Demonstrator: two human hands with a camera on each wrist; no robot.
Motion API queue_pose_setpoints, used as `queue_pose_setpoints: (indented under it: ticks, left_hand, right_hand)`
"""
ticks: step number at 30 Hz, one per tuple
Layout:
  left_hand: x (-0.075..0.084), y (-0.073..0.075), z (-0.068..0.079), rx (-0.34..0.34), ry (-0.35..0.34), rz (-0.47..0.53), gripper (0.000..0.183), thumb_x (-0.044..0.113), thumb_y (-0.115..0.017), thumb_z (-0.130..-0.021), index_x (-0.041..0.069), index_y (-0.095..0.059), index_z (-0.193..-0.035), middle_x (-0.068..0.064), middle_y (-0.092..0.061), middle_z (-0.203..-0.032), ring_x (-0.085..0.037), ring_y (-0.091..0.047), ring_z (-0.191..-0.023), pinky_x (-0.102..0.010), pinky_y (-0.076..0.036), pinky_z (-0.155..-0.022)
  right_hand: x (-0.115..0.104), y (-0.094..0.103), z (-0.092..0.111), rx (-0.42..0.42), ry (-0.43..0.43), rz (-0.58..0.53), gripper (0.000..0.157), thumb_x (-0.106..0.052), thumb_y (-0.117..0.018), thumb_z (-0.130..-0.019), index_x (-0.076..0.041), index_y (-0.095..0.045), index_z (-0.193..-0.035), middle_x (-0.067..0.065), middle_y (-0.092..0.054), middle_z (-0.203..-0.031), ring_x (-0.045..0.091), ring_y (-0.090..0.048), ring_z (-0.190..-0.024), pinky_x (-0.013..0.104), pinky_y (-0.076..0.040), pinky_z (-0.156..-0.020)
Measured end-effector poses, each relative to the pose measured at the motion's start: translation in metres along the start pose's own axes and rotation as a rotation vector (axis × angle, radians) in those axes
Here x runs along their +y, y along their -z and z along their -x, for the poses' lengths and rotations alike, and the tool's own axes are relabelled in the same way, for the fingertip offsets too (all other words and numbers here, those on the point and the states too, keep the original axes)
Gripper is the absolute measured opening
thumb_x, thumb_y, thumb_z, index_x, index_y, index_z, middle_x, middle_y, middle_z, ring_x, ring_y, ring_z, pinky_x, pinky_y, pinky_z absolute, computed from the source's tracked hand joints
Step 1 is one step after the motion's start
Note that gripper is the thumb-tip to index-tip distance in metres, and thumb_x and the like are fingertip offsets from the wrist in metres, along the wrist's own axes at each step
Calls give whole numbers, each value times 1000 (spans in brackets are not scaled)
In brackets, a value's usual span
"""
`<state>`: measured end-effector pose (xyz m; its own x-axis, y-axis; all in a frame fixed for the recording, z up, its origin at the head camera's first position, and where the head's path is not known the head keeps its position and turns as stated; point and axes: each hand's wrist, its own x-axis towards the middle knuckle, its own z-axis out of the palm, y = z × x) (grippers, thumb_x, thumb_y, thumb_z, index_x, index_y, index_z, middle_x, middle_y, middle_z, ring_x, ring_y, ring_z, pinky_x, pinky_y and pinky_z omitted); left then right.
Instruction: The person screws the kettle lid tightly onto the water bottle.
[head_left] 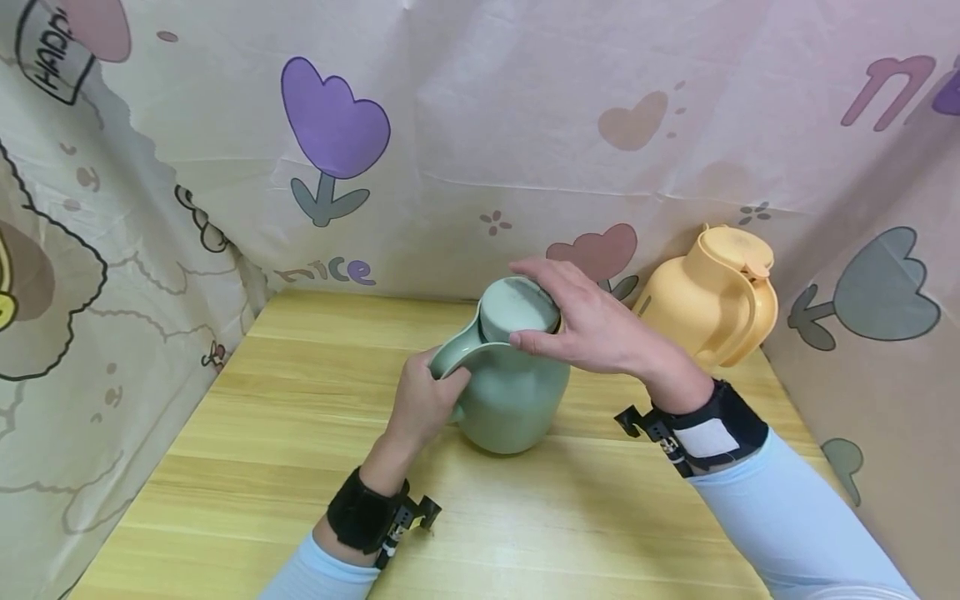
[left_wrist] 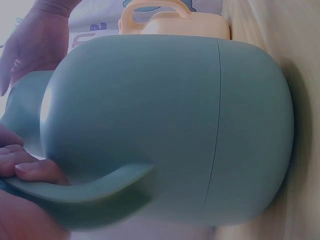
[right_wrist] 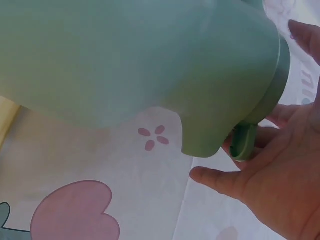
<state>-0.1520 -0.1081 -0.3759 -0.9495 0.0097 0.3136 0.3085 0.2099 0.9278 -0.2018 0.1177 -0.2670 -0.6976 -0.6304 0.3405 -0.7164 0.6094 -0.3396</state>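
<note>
A green thermos jug (head_left: 517,392) with a round lid (head_left: 517,307) stands at the middle of the wooden table. Around its loop handle (left_wrist: 115,185), my left hand (head_left: 423,400) has its fingers curled, the thumb over the top. My right hand (head_left: 592,321) is at the spout side of the lid, fingers spread and fairly straight. In the right wrist view, some of these fingers pass behind a small green flap (right_wrist: 244,142) above the spout (right_wrist: 200,142); whether they press it I cannot tell.
A yellow thermos jug (head_left: 697,292) of similar shape stands at the table's back right corner, its handle toward me. Printed cloth (head_left: 450,108) hangs behind and along both sides. The wooden table (head_left: 247,450) stretches to the front and left.
</note>
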Motion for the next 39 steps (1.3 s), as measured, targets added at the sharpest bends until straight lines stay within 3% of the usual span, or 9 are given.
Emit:
queue_pose_setpoints:
  ticks: [4, 11, 21, 31, 39]
  left_hand:
    - [0, 0, 0, 3, 5, 5, 25, 11, -59, -81, 8, -44, -61, -7, -43, -62, -20, -44, -60, -31, -37, -55]
    - [0, 0, -1, 10, -4, 3, 25, 11, -59, -81, 8, -44, -61, -6, -40, -61, -19, -42, -58, -31, -34, -54]
    - [0, 0, 0, 2, -19, 5, 26, 10, -58, -81, 8, -42, -60, -4, -34, -59, -18, -38, -55, -30, -32, -53]
    - [1, 1, 0, 5, 1, 12, 25, 11, -59, -82, 8, -43, -61, -7, -43, -62, -20, -44, -59, -31, -37, -55]
    - [0, 0, 0, 9, -14, 8, 25, 11, -58, -81, 8, -43, -61, -5, -36, -60, -18, -40, -56, -30, -32, -53]
  right_hand:
    - [0, 2, -1, -23, -16, -11, 74, -52, -67, -83, -27, -35, -146, 4, -49, -133, 16, -44, -120, 43, -41, -95]
    - [-1, -1, -1, 20, -109, 0, 84, -72, -64, -74, -23, -41, -139, -3, -50, -127, 16, -43, -114, 43, -41, -94]
    - [0, -3, 0, 30, -80, 18, 90, -74, -64, -71, -19, -40, -139, -1, -48, -127, 17, -43, -112, 43, -42, -92]
    - [-5, 7, 1, -34, -33, -38, 77, -47, -72, -80, -25, -36, -145, 2, -50, -132, 17, -46, -117, 44, -42, -94]
    - [-3, 3, -1, 0, -85, 19, 87, -69, -66, -75, -20, -39, -142, 0, -50, -127, 20, -44, -118, 46, -40, -98]
